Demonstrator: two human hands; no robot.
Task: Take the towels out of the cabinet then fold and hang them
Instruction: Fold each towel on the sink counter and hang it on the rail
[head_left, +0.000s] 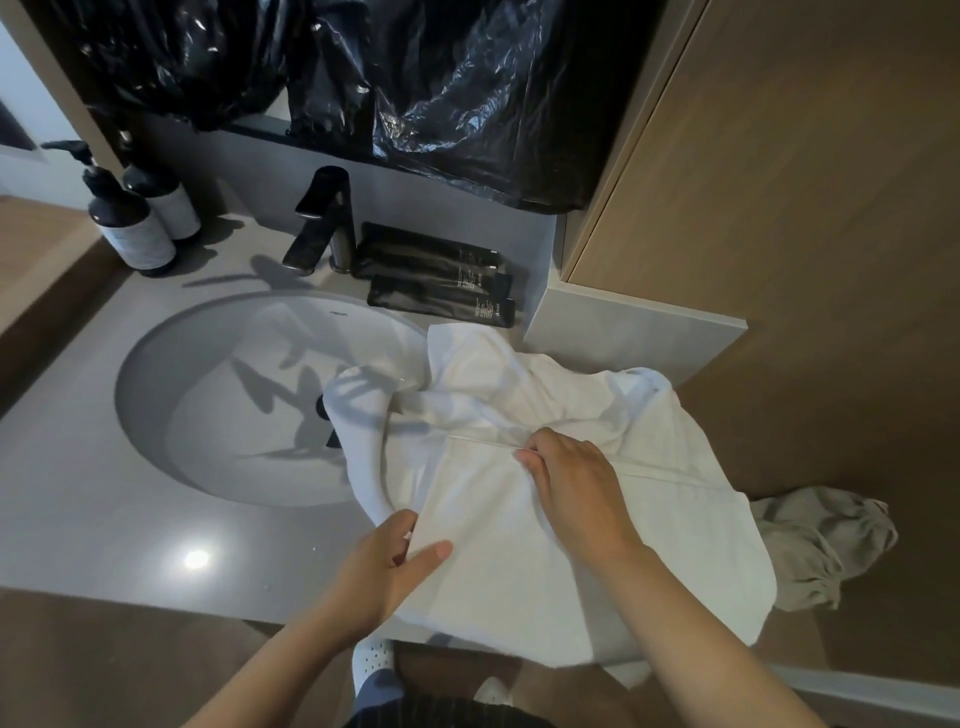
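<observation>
1. Nearest, in front of the sink (208, 395), a white perforated shoe (371, 665) shows on the floor.
2. The left hand (387, 564) reaches in at the sink's near right. Its thumb lies on top and its fingers curl beneath, pinching the white towel's (493, 587) near left edge.
3. The right hand (576, 486), palm down, is further right. Its fingers are narrowed, pinching a raised hem band across the towel's middle.
4. The towel lies rumpled on the surface (130, 545) right of the sink. Its left side droops into the basin and its near end hangs over the front edge. Its length runs away from the person.
5. Far right of the sink, a grey cloth (815, 545) lies crumpled on the floor.
6. Behind the sink stand a black faucet (322, 223), black tubes (436, 265) and two pump bottles (130, 223). Their print and a mark on the basin's rim are too small to read.
7. Above, black plastic sheeting (467, 78) hangs.
</observation>
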